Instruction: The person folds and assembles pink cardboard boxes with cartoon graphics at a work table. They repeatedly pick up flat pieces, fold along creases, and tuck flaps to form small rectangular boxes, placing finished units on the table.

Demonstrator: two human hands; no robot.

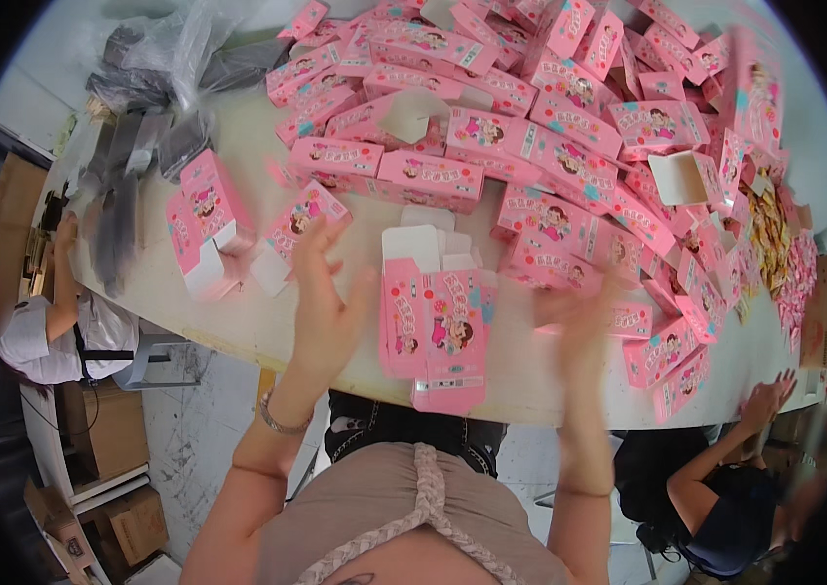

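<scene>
Apparently spread hands (326, 317), pink cartons (454, 336) between.

The left hand (327, 310) is raised, fingers parted, the right hand (584, 327) blurred.

A packing workshop is showing: pink cartons (550, 222) are crowding the tabletop (520, 375), two people (735, 512) are flanking it, brown boxes (135, 525) standing left of it.
</scene>
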